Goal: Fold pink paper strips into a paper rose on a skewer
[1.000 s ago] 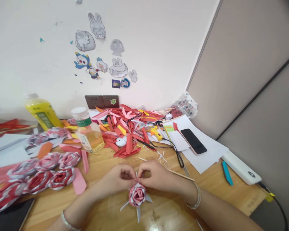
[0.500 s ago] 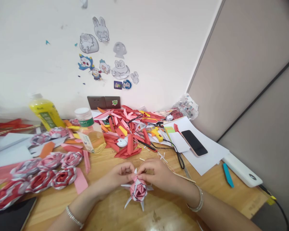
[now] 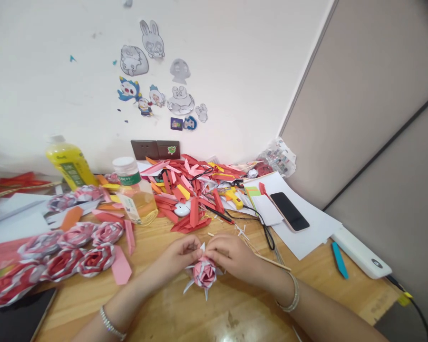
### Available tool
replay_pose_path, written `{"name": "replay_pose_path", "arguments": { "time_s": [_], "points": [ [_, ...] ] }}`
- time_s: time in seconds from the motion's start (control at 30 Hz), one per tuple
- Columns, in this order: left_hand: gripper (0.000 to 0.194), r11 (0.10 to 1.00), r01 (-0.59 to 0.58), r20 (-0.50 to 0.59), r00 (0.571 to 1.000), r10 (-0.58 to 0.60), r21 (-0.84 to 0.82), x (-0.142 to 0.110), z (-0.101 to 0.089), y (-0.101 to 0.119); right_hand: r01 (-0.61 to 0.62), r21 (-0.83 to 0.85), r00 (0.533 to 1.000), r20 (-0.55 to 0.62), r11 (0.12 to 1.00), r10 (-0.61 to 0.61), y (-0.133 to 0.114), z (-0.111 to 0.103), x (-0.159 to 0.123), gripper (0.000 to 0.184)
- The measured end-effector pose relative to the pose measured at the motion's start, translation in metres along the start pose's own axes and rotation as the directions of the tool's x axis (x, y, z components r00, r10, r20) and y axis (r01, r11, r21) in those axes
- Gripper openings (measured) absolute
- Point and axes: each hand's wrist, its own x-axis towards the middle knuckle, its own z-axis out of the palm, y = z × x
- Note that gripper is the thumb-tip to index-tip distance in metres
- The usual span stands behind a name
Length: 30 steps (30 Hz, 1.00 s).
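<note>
A pink and white folded paper flower [image 3: 204, 273] is held between my two hands over the wooden table, its rose-like centre facing me and white pointed strips sticking out below and to the sides. My left hand [image 3: 186, 252] pinches its far left edge, thumb against fingers. From the other side, my right hand [image 3: 225, 254] pinches the far edge close to the left fingertips. The fingers hide part of the flower's far side. Left of my hands lie finished-looking paper roses, one red and white [image 3: 97, 260] and one pink and white [image 3: 107, 232].
Folded red and pink paper strips [image 3: 194, 213] are heaped behind my hands. A yellow glue gun [image 3: 233, 197], a phone [image 3: 289, 211] on white paper and a white power bank [image 3: 364, 251] sit to the right. A jar [image 3: 137, 194] and a yellow bottle [image 3: 73, 164] stand left.
The flower has turned slightly and risen a little, with fewer white strips showing. My fingers still pinch its far edge. The whole view has shifted slightly.
</note>
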Motion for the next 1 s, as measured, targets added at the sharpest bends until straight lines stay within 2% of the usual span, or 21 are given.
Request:
{"name": "replay_pose_path", "arguments": {
  "time_s": [0.07, 0.1, 0.3, 0.47, 0.67, 0.9, 1.0],
  "points": [
    [0.042, 1.000, 0.006, -0.044, 0.999, -0.005, 0.027, 0.001, 0.002, 0.003, -0.102, 0.043, 0.995, -0.002, 0.994, 0.102, 0.001, 0.001, 0.001, 0.025],
    [0.042, 0.999, 0.020, -0.064, 0.998, -0.018, 0.039, 0.001, 0.003, 0.004, -0.113, 0.055, 0.994, -0.003, 0.992, 0.114, 0.001, 0.002, 0.002, 0.025],
    [0.034, 0.997, 0.049, -0.140, 0.989, -0.042, 0.052, 0.001, 0.008, 0.006, 0.023, 0.047, 0.999, -0.039, 0.999, -0.021, -0.001, 0.001, 0.000, 0.026],
    [0.033, 0.996, 0.029, -0.142, 0.990, -0.017, 0.086, 0.002, 0.008, 0.006, 0.122, 0.028, 0.992, -0.044, 0.992, -0.121, 0.000, 0.002, -0.001, 0.029],
    [0.029, 0.976, -0.057, -0.147, 0.985, 0.089, 0.212, 0.003, 0.009, 0.005, 0.008, 0.125, 0.987, -0.161, 0.992, 0.013, 0.002, 0.013, 0.000, 0.032],
    [0.030, 0.987, -0.066, -0.155, 0.984, 0.089, 0.149, 0.003, 0.010, 0.002, 0.216, -0.071, 0.967, -0.126, 0.974, -0.223, 0.001, 0.010, -0.004, 0.027],
    [0.031, 0.991, -0.060, -0.127, 0.989, 0.075, 0.120, 0.003, 0.010, 0.001, 0.254, -0.112, 0.960, -0.092, 0.961, -0.265, 0.001, 0.011, -0.004, 0.027]
  ]
}}
